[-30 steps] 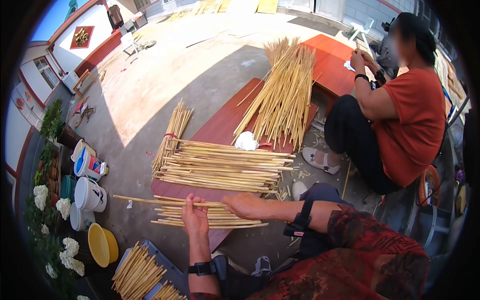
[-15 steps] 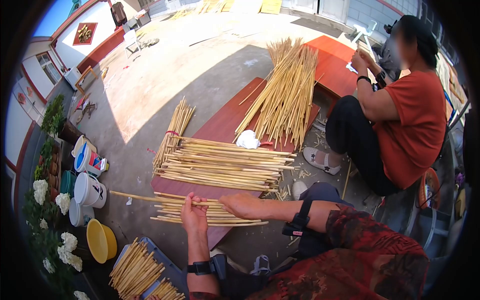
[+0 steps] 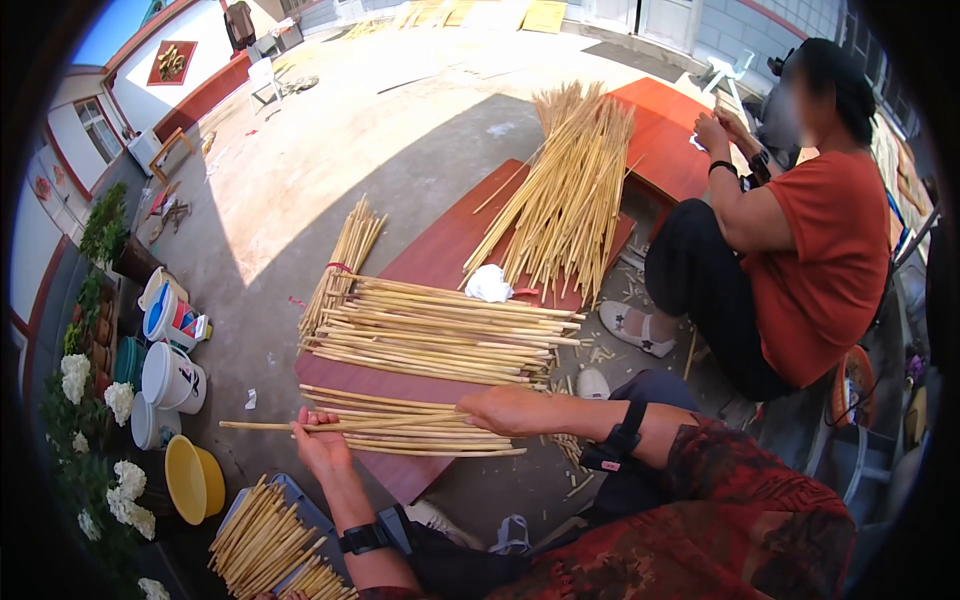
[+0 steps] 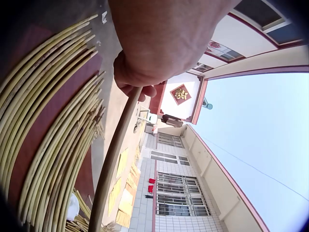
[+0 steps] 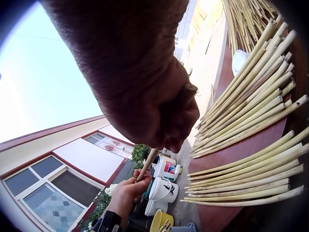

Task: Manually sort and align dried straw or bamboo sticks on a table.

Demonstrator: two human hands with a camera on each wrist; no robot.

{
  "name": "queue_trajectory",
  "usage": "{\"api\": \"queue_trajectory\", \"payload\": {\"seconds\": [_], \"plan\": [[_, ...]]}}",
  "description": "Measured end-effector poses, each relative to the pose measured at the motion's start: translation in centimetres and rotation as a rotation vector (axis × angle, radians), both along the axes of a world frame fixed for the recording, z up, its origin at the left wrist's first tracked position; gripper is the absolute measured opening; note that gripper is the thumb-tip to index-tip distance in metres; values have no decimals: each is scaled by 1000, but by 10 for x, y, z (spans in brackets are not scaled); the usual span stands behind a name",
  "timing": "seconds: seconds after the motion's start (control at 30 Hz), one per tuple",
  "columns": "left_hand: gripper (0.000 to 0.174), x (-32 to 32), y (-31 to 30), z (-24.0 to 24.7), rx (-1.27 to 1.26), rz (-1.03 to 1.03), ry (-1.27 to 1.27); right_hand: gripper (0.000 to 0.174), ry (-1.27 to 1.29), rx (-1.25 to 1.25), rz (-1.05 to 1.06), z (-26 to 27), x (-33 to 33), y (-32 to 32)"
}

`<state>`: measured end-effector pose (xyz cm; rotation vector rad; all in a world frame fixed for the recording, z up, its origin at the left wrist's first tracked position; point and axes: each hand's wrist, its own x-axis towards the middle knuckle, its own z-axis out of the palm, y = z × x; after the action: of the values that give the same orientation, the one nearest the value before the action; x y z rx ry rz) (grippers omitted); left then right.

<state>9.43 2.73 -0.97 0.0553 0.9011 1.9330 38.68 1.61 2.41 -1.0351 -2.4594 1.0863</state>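
Observation:
A long pale-yellow stalk [image 3: 258,426] lies across both hands, above a row of similar stalks [image 3: 430,441]. My left hand [image 3: 325,452] grips it toward its left end, the tip jutting out past the fingers. Farther right, my right hand [image 3: 505,411] holds the other part of the same stalk. In the right wrist view the right fist [image 5: 169,113] is curled round it, a cut end showing at the fist, and the left hand [image 5: 126,194] pinches it farther off. The left wrist view shows the stalk [image 4: 116,150] running from the left hand [image 4: 137,72].
A larger layer of stalks [image 3: 440,330] lies on a reddish-brown board [image 3: 400,478], with a white cloth [image 3: 489,284] and a big heap [image 3: 560,190] behind. Another person [image 3: 800,240] sits at right. Buckets [image 3: 172,378], a yellow basin [image 3: 195,480] and short cut stalks [image 3: 265,540] are at left.
My left hand has moved left along the stalk, away from the right hand, which has shifted slightly right. Both hands keep their hold on the stalk.

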Motion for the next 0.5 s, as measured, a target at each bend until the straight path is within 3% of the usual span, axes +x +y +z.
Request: {"api": "queue_trajectory", "payload": {"seconds": [0.1, 0.17, 0.33, 0.4, 0.5], "plan": [[40, 19, 4, 5, 19, 53, -23, 19, 31, -33, -8, -3, 0, 0], [41, 39, 8, 2, 122, -53, -36, 19, 66, -19, -17, -12, -5, 0], [37, 90, 8, 2, 116, -173, -82, 19, 33, -63, -75, -5, -14, 0], [37, 102, 8, 1, 110, -198, -105, 18, 143, -49, -134, -10, -18, 1], [38, 117, 5, -2, 85, -270, -110, 24, 58, -95, -166, -6, -21, 3]]}}
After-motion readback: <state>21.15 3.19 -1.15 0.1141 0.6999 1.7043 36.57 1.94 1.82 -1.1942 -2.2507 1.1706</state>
